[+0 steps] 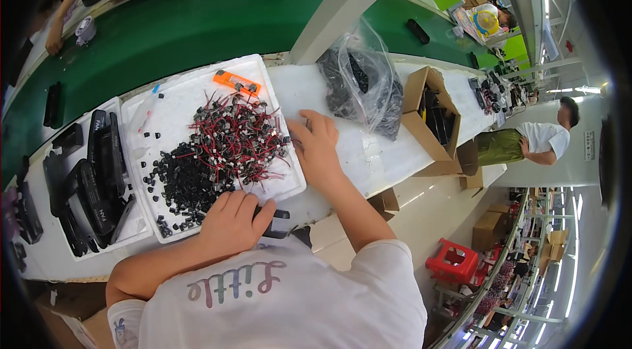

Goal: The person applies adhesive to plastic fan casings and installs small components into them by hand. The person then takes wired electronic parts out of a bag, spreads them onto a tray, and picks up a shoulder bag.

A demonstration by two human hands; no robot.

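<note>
A white foam tray (268,82) holds a heap of small parts with red and black wires (230,135) and a pile of small black pieces (181,178). At its near edge, my left hand (230,220) has its fingers bent round a black plastic part (280,218) that sticks out to the right; much of the grip is hidden. My right hand (317,145) rests against the tray's right rim, fingers apart, with nothing visible in them. An orange tool (237,82) lies in the tray's far corner, close to a thin pen-like item (146,112).
A second foam tray (141,220) of black fan casings (99,194) stands left. Rightward are a clear bag of black parts (365,85) and an open carton (411,108). Beyond runs a green conveyor (197,16), with a grey post (349,6) beside it. Another person (540,141) stands far right.
</note>
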